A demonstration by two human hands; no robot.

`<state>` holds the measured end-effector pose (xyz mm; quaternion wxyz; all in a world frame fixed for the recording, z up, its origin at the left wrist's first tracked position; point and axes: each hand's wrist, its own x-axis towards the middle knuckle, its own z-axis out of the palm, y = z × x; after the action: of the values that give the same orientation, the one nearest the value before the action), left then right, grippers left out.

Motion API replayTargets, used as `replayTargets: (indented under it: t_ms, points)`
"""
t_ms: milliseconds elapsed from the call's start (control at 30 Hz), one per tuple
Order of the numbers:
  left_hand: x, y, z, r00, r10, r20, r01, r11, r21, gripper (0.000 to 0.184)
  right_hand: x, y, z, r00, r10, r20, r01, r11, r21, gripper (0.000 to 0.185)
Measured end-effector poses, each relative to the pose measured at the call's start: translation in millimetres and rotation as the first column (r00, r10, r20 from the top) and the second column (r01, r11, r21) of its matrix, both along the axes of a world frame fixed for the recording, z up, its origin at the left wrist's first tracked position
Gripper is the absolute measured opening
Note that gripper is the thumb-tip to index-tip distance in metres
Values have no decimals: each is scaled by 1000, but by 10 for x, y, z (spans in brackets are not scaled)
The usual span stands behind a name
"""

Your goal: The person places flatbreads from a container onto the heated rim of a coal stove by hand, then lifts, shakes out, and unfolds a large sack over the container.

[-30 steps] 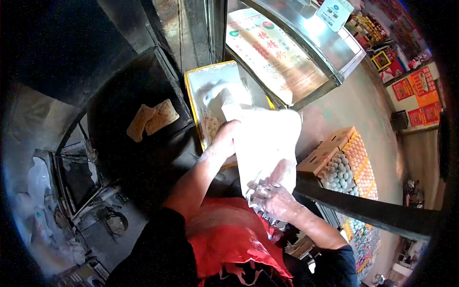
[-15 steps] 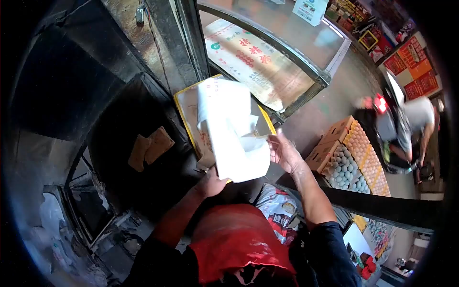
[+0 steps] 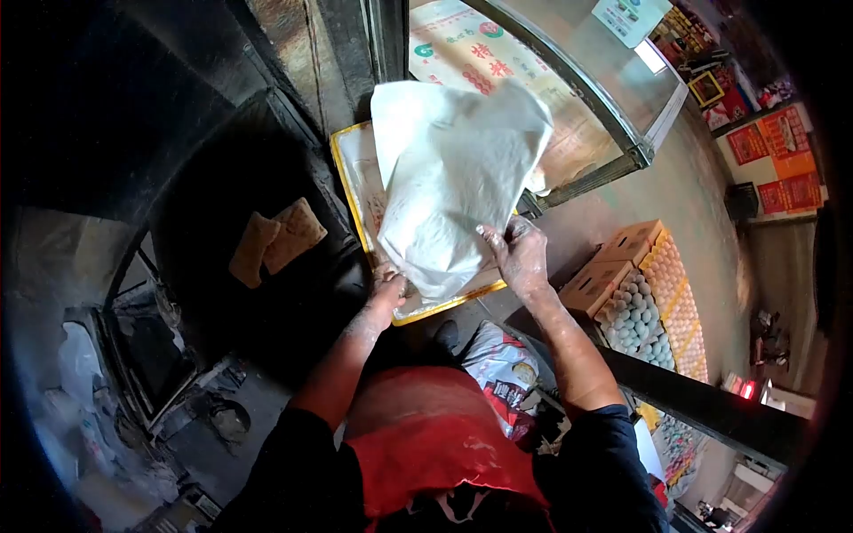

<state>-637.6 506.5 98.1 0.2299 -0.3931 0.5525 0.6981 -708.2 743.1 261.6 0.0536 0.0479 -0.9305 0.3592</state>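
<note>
While L hand [image 3: 388, 290] curls, R hand [image 3: 523, 258] nr cloth [image 3: 453, 173].

Eggs [image 3: 635, 320] beside cardboard boxes [image 3: 586, 286]

The sheet [image 3: 453, 178] was white, the tray rim [image 3: 462, 299] yellow, the apron [image 3: 426, 435] red, the sack [image 3: 449, 35] pale with red and green print.

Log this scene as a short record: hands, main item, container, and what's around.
left hand: at the sheet's lower left edge, grip unclear
right hand: at the sheet's right edge, thumb raised
main item: white sheet, wrinkled
container: yellow-rimmed tray, largely hidden beneath the sheet
left side: two flat brown pieces on a dark surface
right side: eggs beside cardboard boxes
clothing: red apron
</note>
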Motion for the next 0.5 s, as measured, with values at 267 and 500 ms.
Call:
replayTargets:
  t_ms: [267,500]
  points:
    - [-463,63,1542,934,93,-344,6,961,276,49,783,-66,-444,789,605,-103,-532,758,378,22]
    - [-700,97,1509,918,-152,-367,341,776,530,56,1243,-88,-792,823,563,75,-546,748,376,25]
